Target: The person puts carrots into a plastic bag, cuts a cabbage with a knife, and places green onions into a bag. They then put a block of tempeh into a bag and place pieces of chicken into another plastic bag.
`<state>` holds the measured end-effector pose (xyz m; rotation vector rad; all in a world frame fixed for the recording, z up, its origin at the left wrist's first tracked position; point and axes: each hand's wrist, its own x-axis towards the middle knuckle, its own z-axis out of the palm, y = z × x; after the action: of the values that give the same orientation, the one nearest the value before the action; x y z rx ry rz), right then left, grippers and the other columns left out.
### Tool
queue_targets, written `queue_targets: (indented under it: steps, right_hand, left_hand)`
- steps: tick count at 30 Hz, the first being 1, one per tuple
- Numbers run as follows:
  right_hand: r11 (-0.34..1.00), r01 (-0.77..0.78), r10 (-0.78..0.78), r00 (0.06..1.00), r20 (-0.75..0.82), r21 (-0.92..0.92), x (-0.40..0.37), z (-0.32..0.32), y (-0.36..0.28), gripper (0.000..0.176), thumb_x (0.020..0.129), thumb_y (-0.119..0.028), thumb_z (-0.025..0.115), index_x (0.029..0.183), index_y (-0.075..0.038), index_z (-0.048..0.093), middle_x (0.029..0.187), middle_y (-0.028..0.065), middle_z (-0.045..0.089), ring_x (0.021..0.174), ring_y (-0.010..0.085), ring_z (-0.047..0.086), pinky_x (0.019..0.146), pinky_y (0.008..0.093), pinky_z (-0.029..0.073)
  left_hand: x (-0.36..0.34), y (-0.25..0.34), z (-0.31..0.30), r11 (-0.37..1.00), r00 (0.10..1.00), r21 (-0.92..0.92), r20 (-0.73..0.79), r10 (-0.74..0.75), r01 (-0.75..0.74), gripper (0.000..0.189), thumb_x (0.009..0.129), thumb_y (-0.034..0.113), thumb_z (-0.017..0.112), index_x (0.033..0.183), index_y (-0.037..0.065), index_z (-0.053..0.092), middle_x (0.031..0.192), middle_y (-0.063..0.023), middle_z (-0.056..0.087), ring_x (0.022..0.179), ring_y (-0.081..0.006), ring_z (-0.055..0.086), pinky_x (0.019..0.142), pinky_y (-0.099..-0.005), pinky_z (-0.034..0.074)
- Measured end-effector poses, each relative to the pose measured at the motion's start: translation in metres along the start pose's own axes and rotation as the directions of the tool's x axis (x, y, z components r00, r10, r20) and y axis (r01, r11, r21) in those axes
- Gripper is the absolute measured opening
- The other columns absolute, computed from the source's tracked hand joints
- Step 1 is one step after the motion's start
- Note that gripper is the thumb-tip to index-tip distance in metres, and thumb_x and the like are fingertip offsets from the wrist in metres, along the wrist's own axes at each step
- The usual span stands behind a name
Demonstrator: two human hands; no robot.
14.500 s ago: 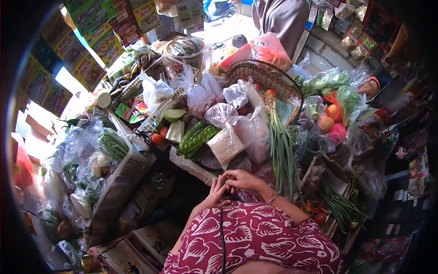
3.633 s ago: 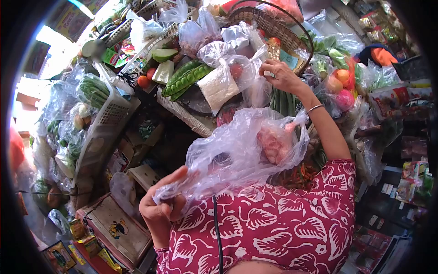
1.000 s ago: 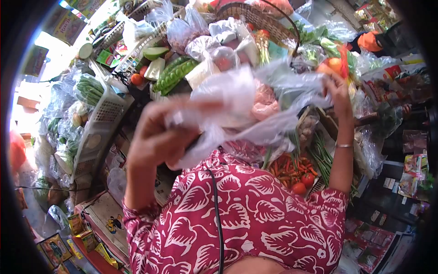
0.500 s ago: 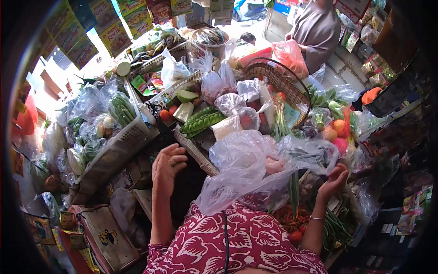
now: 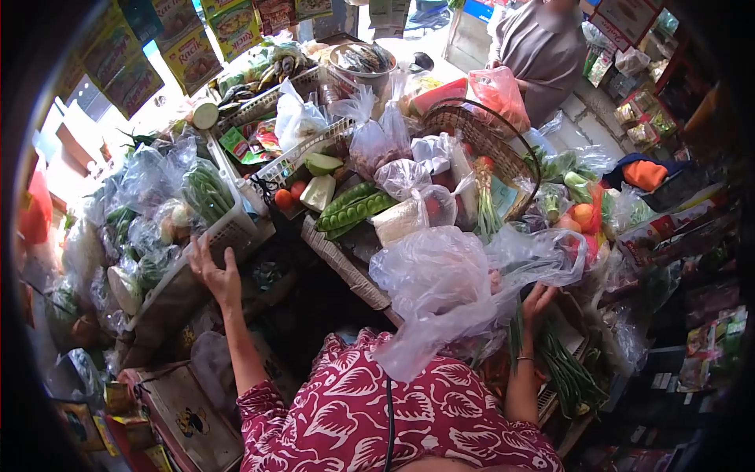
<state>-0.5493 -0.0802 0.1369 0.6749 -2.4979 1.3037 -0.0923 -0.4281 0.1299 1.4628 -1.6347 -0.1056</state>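
My left hand (image 5: 216,273) is open with fingers spread, right at the front side of a white plastic crate (image 5: 226,234) filled with bagged vegetables. One of those bags holds green beans (image 5: 207,193). A thin, crumpled plastic bag (image 5: 432,271) lies spread over the produce in front of me, its lower end hanging toward my patterned shirt. Just below the bag's right part, my right hand (image 5: 539,303) has its fingers stretched out, next to some long green stalks (image 5: 568,381). Behind the bag are large green bean pods (image 5: 354,211) and a wrapped white block (image 5: 395,224).
A wicker basket (image 5: 523,169) with a tall handle stands behind the produce. Seasoning packets (image 5: 189,51) hang at upper left. Across the stall stands a person (image 5: 539,59) beside a red plastic bag (image 5: 499,98). A box (image 5: 185,413) sits low on my left.
My left hand has moved left to the crate, its fingers spreading. My right hand has shifted left and slightly down, under the bag's edge. The plastic bag has shifted slightly right.
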Motion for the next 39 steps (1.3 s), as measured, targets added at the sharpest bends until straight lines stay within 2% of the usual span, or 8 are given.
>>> queue_targets:
  steps: [1,5,8,13,15,25,30,39]
  right_hand:
    - [0.990,-0.033,0.044,0.996,0.081,-0.134,0.004,0.002,0.029,0.038,0.093,-0.026,0.040,0.118,0.003,0.039,0.115,0.0211,0.044,0.102,0.0334,0.044,0.092,0.0353,0.031]
    - [0.973,0.040,-0.043,0.999,-0.007,-0.228,-0.007,-0.001,0.035,0.038,0.091,-0.026,0.042,0.117,0.003,0.039,0.114,0.0212,0.045,0.101,0.0338,0.045,0.091,0.0363,0.032]
    - [0.953,0.044,-0.054,0.998,-0.024,-0.300,-0.018,-0.009,0.043,0.038,0.090,-0.026,0.043,0.116,0.003,0.040,0.113,0.0213,0.045,0.100,0.0342,0.045,0.090,0.0370,0.033]
    - [0.920,0.038,-0.051,0.998,-0.023,-0.389,-0.025,-0.017,0.051,0.039,0.089,-0.026,0.045,0.115,0.003,0.041,0.111,0.0215,0.046,0.099,0.0347,0.046,0.089,0.0381,0.034]
    - [0.910,0.040,-0.051,0.999,-0.014,-0.413,-0.025,-0.020,0.052,0.039,0.088,-0.026,0.046,0.114,0.003,0.041,0.110,0.0216,0.047,0.098,0.0349,0.047,0.088,0.0386,0.034]
    - [0.874,0.086,-0.089,0.996,0.017,-0.479,-0.020,-0.024,0.059,0.040,0.085,-0.026,0.051,0.112,0.002,0.043,0.107,0.0220,0.048,0.096,0.0360,0.048,0.085,0.0409,0.036]
    - [0.864,0.126,-0.125,0.992,0.034,-0.487,-0.013,-0.022,0.069,0.041,0.083,-0.026,0.053,0.111,0.002,0.043,0.105,0.0221,0.049,0.094,0.0366,0.049,0.083,0.0421,0.037]
    - [0.852,0.240,-0.222,0.970,0.094,-0.465,0.013,0.006,0.097,0.042,0.081,-0.027,0.057,0.108,0.002,0.045,0.102,0.0225,0.051,0.092,0.0376,0.051,0.081,0.0442,0.039]
  left_hand:
    - [0.006,-0.013,0.003,0.998,1.000,0.064,-0.023,0.006,-0.004,0.054,0.074,0.019,0.064,0.125,0.018,0.047,0.140,-0.0076,0.030,0.129,-0.0384,0.017,0.105,-0.0465,0.015]
    - [0.021,-0.030,0.011,0.953,0.988,0.298,-0.123,0.090,-0.050,0.051,0.075,0.030,0.065,0.123,0.022,0.049,0.142,-0.0052,0.027,0.129,-0.0396,0.016,0.102,-0.0519,0.015]
    - [0.024,-0.026,0.015,0.950,0.966,0.296,-0.202,0.164,-0.100,0.048,0.075,0.034,0.065,0.120,0.022,0.052,0.138,-0.0046,0.032,0.127,-0.0386,0.019,0.102,-0.0508,0.016]
    - [0.029,-0.040,0.028,0.958,0.966,0.262,-0.191,0.174,-0.121,0.042,0.076,0.032,0.065,0.113,0.014,0.055,0.128,-0.0066,0.042,0.126,-0.0265,0.028,0.105,-0.0479,0.012]
    - [0.031,-0.039,0.033,0.952,0.926,0.276,-0.310,0.215,-0.129,0.041,0.077,0.032,0.065,0.111,0.013,0.055,0.125,-0.0072,0.043,0.126,-0.0213,0.028,0.105,-0.0475,0.009]
    - [0.032,-0.046,0.040,0.942,0.919,0.301,-0.308,0.245,-0.151,0.049,0.076,0.034,0.066,0.115,0.009,0.050,0.125,-0.0084,0.042,0.127,-0.0204,0.026,0.105,-0.0481,0.005]
    - [0.029,-0.042,0.039,0.953,0.909,0.265,-0.342,0.237,-0.149,0.063,0.070,0.042,0.070,0.119,0.010,0.048,0.123,-0.0097,0.042,0.123,-0.0235,0.032,0.104,-0.0494,0.012]
    - [0.028,-0.032,0.038,0.928,0.887,0.338,-0.366,0.282,-0.156,0.051,0.066,0.040,0.073,0.105,0.011,0.055,0.111,-0.0062,0.049,0.114,-0.0228,0.040,0.103,-0.0490,0.018]
